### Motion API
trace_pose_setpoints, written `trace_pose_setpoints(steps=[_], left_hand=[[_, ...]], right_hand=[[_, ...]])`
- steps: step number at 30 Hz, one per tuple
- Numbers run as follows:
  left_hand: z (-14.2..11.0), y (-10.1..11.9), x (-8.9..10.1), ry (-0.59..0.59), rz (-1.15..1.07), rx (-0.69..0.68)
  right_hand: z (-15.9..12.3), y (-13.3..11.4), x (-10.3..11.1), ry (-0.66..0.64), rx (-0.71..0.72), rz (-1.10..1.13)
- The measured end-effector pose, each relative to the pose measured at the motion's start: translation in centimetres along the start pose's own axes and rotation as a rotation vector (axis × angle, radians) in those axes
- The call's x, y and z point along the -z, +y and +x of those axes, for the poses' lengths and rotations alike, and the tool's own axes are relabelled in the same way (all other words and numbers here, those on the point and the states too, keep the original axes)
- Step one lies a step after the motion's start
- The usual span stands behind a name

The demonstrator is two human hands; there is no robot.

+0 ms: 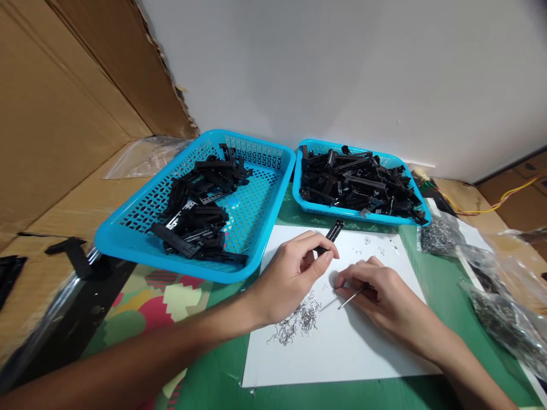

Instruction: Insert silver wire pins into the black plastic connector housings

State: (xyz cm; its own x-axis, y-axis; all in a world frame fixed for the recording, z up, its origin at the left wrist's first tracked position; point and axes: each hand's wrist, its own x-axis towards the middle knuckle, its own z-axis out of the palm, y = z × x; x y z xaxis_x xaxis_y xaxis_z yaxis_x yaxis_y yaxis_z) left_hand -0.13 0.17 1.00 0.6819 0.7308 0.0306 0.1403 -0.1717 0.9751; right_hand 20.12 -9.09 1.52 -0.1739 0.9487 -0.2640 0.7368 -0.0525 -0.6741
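My left hand (294,270) is closed around a narrow black plastic part (335,229), whose far end sticks out past the fingers. To its right, my right hand (376,287) is closed with a thin metal rod-like tool (351,298) held in it, its bare end pointing down to the left. The thumb and index fingertips of that hand pinch together close to the paper; whether a small piece sits between them I cannot make out. A pile of small bent metal wire springs (299,322) lies below my left hand on a white sheet (342,356).
A blue basket (188,259) at left holds several black parts; another blue basket (363,215) at back right is heaped with them. Plastic bags of small metal pieces (440,234) lie at right. Cardboard (51,85) stands at left, a white wall (320,68) behind.
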Motion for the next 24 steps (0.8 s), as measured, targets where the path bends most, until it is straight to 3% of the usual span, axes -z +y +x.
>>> trace_pose_setpoints(steps=[5,12,24], left_hand=[[0.0,0.0,0.0,0.001,0.003,-0.004],[0.1,0.1,0.0,-0.026,0.028,-0.021],[0.0,0.1,0.0,-0.023,0.037,-0.027]], right_hand=[[-0.4,-0.1,0.4,0.0,0.028,0.047],[-0.6,-0.3,0.6,0.099,-0.037,0.27],[-0.8,0.7,1.7,0.175,-0.076,0.038]])
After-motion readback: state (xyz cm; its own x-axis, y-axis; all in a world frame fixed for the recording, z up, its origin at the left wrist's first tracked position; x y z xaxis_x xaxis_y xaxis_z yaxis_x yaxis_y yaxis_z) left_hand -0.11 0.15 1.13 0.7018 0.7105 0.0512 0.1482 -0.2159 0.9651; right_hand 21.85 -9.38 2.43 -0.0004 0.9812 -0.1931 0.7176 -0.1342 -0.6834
